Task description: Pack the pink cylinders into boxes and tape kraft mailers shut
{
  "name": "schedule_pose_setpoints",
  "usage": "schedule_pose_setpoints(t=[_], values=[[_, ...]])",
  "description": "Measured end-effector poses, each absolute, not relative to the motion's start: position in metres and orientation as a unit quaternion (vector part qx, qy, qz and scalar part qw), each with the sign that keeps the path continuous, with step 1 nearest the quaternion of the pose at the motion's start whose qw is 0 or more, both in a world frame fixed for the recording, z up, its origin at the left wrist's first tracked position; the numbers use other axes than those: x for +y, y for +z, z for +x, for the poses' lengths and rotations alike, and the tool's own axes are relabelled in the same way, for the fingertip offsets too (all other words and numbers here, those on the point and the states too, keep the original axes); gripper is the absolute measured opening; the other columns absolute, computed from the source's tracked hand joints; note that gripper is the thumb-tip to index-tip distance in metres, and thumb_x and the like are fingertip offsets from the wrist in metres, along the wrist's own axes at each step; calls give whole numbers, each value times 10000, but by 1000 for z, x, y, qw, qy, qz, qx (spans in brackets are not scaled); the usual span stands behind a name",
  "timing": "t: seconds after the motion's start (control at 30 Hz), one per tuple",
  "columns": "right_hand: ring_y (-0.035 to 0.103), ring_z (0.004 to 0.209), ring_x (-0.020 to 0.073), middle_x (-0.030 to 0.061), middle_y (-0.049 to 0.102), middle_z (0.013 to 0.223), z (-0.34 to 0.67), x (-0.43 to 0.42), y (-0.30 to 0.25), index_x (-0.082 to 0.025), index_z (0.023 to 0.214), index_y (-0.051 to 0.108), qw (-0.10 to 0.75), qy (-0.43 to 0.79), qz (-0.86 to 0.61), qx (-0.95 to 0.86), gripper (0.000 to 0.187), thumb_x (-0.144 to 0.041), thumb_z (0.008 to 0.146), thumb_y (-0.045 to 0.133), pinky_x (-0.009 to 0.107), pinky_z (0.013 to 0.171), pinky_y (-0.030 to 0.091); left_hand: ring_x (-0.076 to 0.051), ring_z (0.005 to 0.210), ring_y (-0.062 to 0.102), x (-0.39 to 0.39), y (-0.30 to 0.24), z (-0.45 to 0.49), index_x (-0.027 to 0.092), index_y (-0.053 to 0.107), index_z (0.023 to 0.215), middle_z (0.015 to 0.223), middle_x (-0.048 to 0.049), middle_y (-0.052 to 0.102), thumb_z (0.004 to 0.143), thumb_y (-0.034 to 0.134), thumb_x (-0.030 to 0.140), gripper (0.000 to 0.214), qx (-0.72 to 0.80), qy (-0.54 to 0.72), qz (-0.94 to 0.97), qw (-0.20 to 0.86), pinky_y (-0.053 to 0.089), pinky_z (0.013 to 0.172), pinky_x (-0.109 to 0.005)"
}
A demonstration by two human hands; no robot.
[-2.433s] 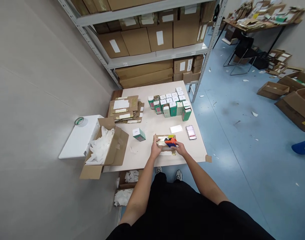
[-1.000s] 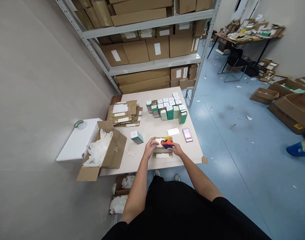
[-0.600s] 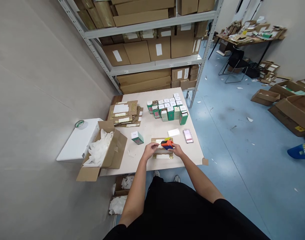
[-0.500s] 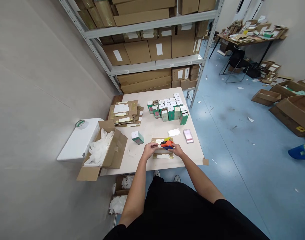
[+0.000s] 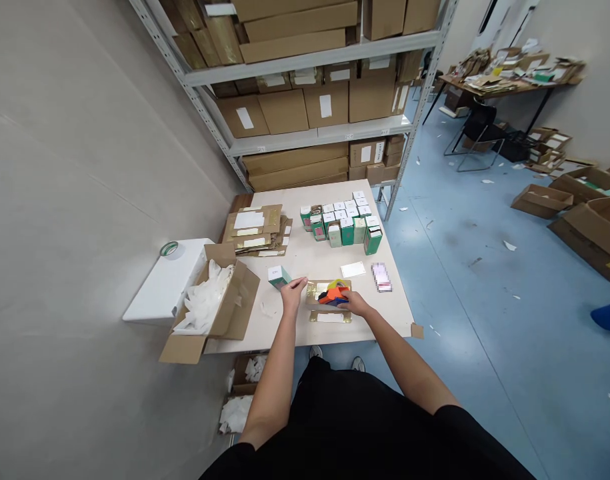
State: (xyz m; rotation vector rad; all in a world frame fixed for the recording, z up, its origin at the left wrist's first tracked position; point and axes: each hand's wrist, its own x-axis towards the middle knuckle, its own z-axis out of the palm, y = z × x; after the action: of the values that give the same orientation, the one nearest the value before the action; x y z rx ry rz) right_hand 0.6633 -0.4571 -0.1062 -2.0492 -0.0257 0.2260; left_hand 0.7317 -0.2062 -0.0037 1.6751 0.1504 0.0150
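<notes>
In my right hand (image 5: 355, 303) is an orange and blue tape dispenser (image 5: 333, 295) with a yellow roll part, held over a flat piece of cardboard (image 5: 317, 288). Shiny tape and white strips show on that cardboard. My left hand (image 5: 293, 293) is at the cardboard's left edge, thumb and fingers pinched together; what they hold, if anything, is too small to make out. Just behind the left hand stands a green and white box (image 5: 279, 276). A white card (image 5: 353, 269) and a blurred pinkish stack (image 5: 381, 277) lie beyond the right hand.
Several green and white boxes (image 5: 347, 231) stand grouped at the table's back right. Flattened cardboard (image 5: 255, 230) is piled back left. An open carton (image 5: 239, 303) of white packing material stands at the left edge. Loaded metal shelving (image 5: 315, 137) rises behind the table.
My left hand has moved left, away from the tape dispenser, to the cardboard's left edge. The right hand keeps the dispenser over the cardboard. The whole view has shifted slightly.
</notes>
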Motion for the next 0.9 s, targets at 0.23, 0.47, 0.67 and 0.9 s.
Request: schedule_pose_setpoints(t=[0.23,0.47,0.67,0.9], values=[[659,1149,330,71,727,1270,679,-460,-90,-277,1263,717,528,45,-848,-15,537,-305,736,815,426,989,494,-204,806,713,-191,-56,747,136,772,919,839,-92,746,655,829,473,432,232,9,673,703,538,694,-313],[683,912,286,81,783,993,697,-444,-78,-267,1041,777,425,41,-904,32,383,-593,844,740,350,792,466,-215,839,722,-194,-111,747,161,724,923,887,-101,734,692,798,473,395,320,-16,640,699,568,749,-351],[687,899,300,96,784,968,719,-429,-72,-261,991,794,375,88,-921,59,376,-604,843,746,347,756,434,-199,831,709,-184,-135,753,160,747,992,892,-86,754,709,823,349,349,398,-39,597,695,590,817,-373],[693,935,245,55,784,1015,735,-425,-56,-258,1063,767,306,157,-936,81,412,-623,893,678,285,758,450,-181,766,720,-185,-155,764,127,750,923,820,-86,746,729,820,260,246,431,-112,578,683,595,719,-290]])
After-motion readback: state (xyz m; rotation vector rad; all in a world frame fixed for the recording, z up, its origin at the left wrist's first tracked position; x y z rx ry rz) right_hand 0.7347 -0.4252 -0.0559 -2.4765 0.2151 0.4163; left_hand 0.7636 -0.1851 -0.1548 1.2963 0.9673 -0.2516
